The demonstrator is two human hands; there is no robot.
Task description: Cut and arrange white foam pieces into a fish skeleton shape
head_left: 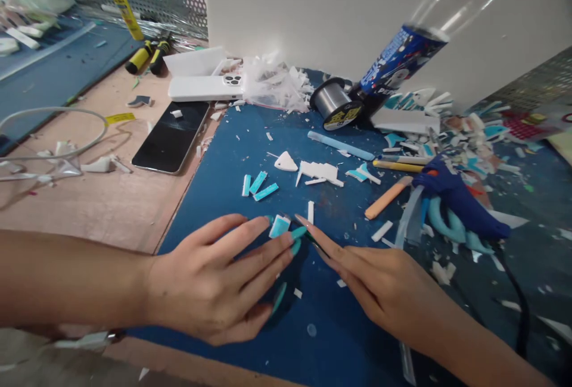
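Observation:
My left hand [223, 274] lies palm down over the blue cutting mat [330, 339], its fingers stretched and apart. Between its index and middle fingertips sits a small blue-topped white foam piece [280, 226]. My right hand [370, 274] is closed in a pinch on a thin dark tool [320, 247], mostly hidden by the fingers; its kind is unclear. The two hands' fingertips meet just right of the piece. Beyond them lie several blue-and-white strips [258, 183], a white fin-shaped piece [286, 162] and a ragged white piece [319, 171]. A narrow white strip [311, 212] lies behind my right fingertips.
At right are a blue glue gun [460, 196], an orange stick [388, 197] and heaped scraps [482, 131]. A wire spool [336, 104] and a tilted blue-labelled tube [397, 59] stand behind. Two phones, a black one [172, 137] and a white one [203, 87], lie left, near yellow-handled pliers [149, 56].

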